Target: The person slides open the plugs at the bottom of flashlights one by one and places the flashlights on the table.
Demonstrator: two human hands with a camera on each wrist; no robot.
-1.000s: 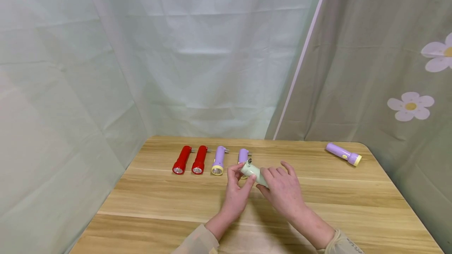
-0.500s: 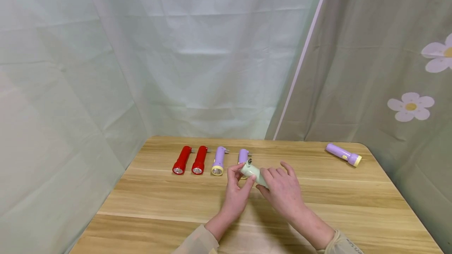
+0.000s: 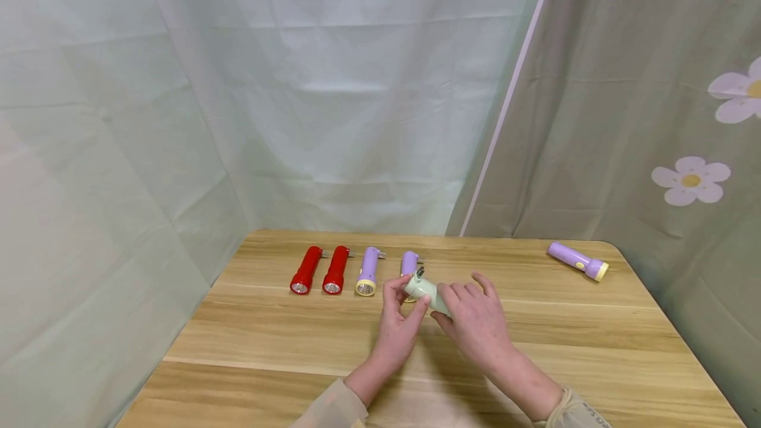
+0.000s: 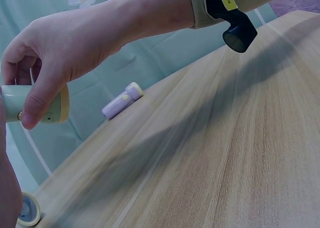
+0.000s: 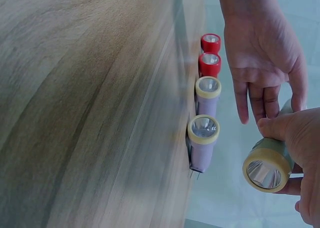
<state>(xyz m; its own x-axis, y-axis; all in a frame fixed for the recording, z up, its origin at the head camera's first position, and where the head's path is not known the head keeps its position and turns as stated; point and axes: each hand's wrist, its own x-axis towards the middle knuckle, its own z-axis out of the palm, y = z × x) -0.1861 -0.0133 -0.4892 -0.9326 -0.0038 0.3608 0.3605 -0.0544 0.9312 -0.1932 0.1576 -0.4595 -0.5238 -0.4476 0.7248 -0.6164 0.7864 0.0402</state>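
Note:
A pale green flashlight [image 3: 421, 288] with a cream head ring is held above the table, tilted, its dark plug prongs sticking out at the tail end. My left hand [image 3: 398, 332] pinches the tail between thumb and fingers. Near the head, my right hand [image 3: 478, 323] grips the body, with its thumb across the side in the left wrist view. The lens of the green flashlight [image 5: 265, 174] faces the right wrist camera. Just behind the hands lies a purple flashlight [image 3: 409, 261], partly hidden by the left fingers and the green one.
Left of the hands, in a row, lie another purple flashlight [image 3: 368, 266] and two red flashlights, one nearer [image 3: 337, 269] and one at the row's end [image 3: 307, 269]. A further purple flashlight [image 3: 573, 257] lies at the back right of the wooden table [image 3: 267, 342]. Curtains [image 3: 368, 117] hang around it.

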